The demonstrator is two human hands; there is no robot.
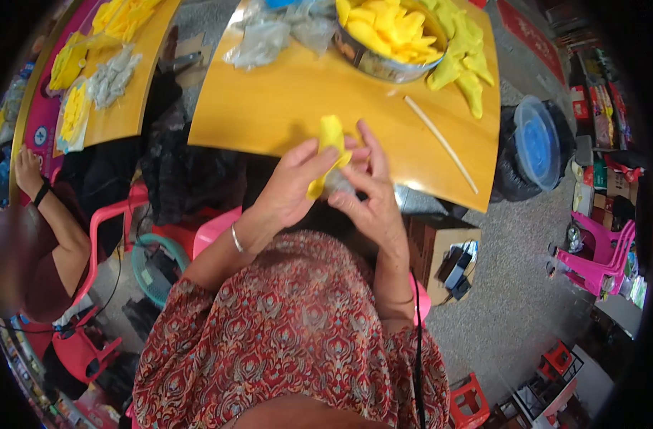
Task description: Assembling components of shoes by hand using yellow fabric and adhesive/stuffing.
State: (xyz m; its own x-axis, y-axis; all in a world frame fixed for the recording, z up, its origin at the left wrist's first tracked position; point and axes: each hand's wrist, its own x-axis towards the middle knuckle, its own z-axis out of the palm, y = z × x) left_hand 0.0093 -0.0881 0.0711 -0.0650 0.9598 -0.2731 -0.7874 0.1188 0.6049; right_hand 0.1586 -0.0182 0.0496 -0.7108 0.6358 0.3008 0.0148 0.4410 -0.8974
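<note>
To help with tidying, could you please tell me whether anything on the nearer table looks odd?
Nothing plainly stands out. Yellow pieces heap high in the round tin, greenish-yellow ones lie beside it, and a pale stick lies slanted; no visible damage.

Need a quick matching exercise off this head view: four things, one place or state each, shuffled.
Things:
1. small yellow piece
2. pale stick
3. round tin
4. teal basket

Places or states:
A. heaped with loose yellow pieces
B. low down, at the left of the picture
C. in the left hand, with the right hand beside it
D. lying by itself on the table, slanted

Pairs: 1-C, 2-D, 3-A, 4-B
</note>
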